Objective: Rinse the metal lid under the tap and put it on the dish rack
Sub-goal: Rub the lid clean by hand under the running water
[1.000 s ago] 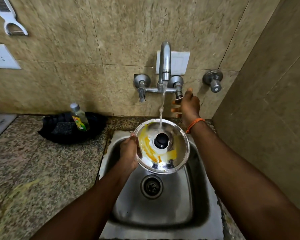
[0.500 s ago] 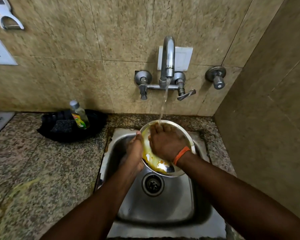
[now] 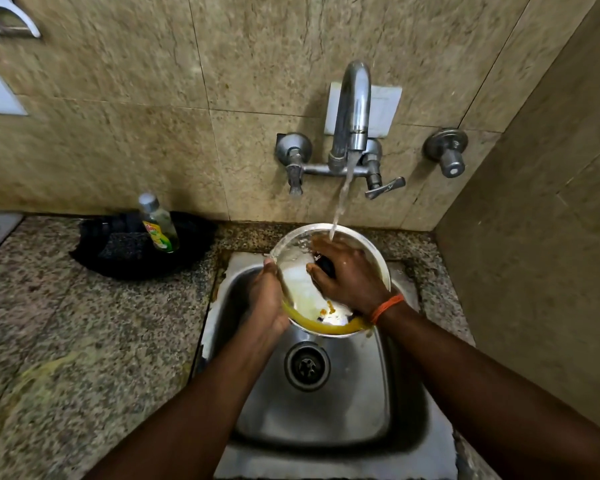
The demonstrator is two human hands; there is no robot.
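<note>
The lid [image 3: 302, 285] was held over the sink [image 3: 326, 410], tilted, its far edge under the stream from the tap [image 3: 352, 109]. The left hand [image 3: 267, 299] gripped the lid's left rim. The right hand [image 3: 350, 275] lay flat inside it, fingers spread over the black knob, rubbing rather than grasping. Yellow residue lay along the near rim, toward the wrists. No rack was visible.

Glossy metal lid [image 3: 300, 271], brushed steel sink [image 3: 326, 410], speckled granite counter [image 3: 84, 341].
</note>
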